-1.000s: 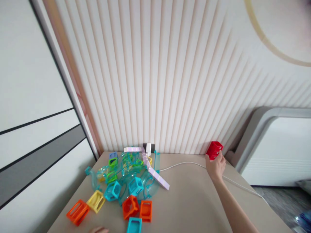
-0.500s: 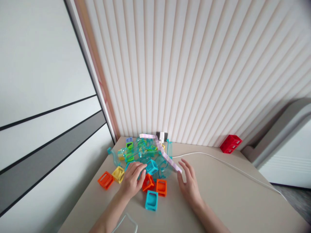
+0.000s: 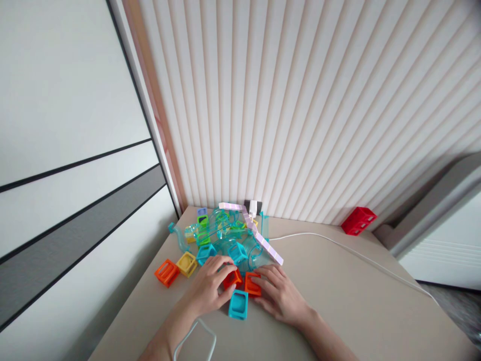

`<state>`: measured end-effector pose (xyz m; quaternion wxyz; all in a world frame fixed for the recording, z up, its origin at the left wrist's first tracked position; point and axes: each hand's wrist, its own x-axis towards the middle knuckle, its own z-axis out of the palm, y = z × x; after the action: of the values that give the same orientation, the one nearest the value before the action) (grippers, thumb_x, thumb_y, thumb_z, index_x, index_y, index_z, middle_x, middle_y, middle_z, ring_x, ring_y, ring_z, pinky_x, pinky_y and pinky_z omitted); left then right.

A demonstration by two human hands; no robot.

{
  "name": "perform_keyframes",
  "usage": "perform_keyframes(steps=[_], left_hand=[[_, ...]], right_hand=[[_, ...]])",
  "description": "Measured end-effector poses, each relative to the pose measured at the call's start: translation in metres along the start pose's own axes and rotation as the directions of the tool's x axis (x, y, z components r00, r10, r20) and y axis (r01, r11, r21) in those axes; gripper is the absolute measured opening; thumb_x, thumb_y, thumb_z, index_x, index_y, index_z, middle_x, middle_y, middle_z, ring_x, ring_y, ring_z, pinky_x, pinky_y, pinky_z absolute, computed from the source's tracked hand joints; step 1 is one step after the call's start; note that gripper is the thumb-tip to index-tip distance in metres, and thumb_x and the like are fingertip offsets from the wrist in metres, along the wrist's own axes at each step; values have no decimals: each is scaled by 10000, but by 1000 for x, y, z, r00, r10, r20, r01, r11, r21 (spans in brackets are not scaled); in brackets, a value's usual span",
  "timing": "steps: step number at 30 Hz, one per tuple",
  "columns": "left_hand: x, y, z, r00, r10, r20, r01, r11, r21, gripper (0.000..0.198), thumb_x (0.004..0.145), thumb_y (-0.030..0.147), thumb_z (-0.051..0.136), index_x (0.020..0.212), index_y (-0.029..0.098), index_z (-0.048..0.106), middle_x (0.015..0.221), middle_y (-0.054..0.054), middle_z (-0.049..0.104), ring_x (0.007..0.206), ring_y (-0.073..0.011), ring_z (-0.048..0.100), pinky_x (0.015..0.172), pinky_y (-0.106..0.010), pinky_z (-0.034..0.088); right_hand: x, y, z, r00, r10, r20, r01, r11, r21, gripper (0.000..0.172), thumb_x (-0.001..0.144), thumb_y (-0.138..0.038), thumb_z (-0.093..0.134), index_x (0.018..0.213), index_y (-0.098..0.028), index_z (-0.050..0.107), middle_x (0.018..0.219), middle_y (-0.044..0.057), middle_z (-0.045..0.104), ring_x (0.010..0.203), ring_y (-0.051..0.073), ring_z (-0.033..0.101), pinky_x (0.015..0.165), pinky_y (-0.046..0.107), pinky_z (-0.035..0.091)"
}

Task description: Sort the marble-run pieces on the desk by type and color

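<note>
A heap of coloured plastic frame blocks and clear teal track pieces point(image 3: 225, 235) lies on the beige table point(image 3: 338, 301) against the ribbed wall. My left hand point(image 3: 210, 291) rests at the heap's near edge, its fingers curled over an orange block point(image 3: 233, 277). My right hand point(image 3: 280, 296) lies flat beside it, fingers stretched out and touching another orange block point(image 3: 252, 283). A cyan block point(image 3: 238, 304) sits between the two hands. An orange block point(image 3: 167, 272) and a yellow block point(image 3: 187, 263) lie to the left.
A red block point(image 3: 358, 220) stands alone at the back right by the wall. A white cable point(image 3: 356, 255) runs from a plug at the wall point(image 3: 253, 206) across the table to the right. A clear loop point(image 3: 195, 341) lies near my left forearm.
My right hand left the red block at the back right and came to the heap. Both hands now rest on the orange blocks. The view swung left and down.
</note>
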<state>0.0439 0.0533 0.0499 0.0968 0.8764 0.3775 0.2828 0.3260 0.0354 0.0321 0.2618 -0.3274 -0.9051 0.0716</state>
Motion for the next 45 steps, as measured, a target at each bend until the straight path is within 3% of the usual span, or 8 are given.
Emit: perform_keyframes(steps=[4, 16, 24, 35, 45], left_hand=[[-2, 1, 3, 1000, -5, 13, 5, 1000, -8, 309, 894, 263, 630, 1202, 251, 648, 1230, -99, 652, 1100, -266, 664, 959, -386, 561], [1, 3, 9, 1000, 10, -30, -10, 1000, -25, 192, 890, 198, 624, 1077, 233, 649, 1203, -98, 663, 1101, -259, 679, 954, -374, 581], [-1, 0, 16, 998, 44, -43, -43, 998, 38, 235, 841, 148, 647, 1058, 233, 623, 1183, -93, 658, 1071, -262, 675, 927, -392, 593], [-4, -2, 23, 997, 80, -21, -77, 988, 132, 308, 807, 74, 679, 1062, 228, 599, 1243, -94, 632, 1105, -291, 668, 941, -454, 596], [-7, -5, 27, 999, 33, 11, -34, 991, 133, 411, 848, 112, 649, 1234, 242, 593, 1307, -101, 608, 1139, -298, 660, 966, -473, 593]], right_hand=[[-1, 2, 6, 1000, -14, -18, 14, 1000, -21, 352, 973, -265, 605, 1325, -238, 599, 1265, 121, 692, 1159, 282, 641, 994, 458, 539], [-2, -3, 3, 979, -55, -196, 37, 995, -93, 322, 948, -225, 590, 1269, -255, 591, 1145, 127, 708, 953, 248, 708, 815, 369, 598], [-6, -1, 1, 965, -158, -208, 106, 965, -241, 244, 1000, -217, 539, 1224, -181, 629, 1132, 140, 692, 996, 242, 660, 837, 365, 572], [-5, -3, 0, 951, -242, -193, 121, 863, -490, 216, 1028, -171, 493, 1091, -193, 699, 1183, 125, 691, 1114, 252, 603, 908, 382, 517], [-5, -3, 11, 974, -168, -154, 54, 826, -561, 219, 996, -153, 520, 1095, -215, 706, 1172, 115, 710, 1034, 263, 623, 819, 394, 536]])
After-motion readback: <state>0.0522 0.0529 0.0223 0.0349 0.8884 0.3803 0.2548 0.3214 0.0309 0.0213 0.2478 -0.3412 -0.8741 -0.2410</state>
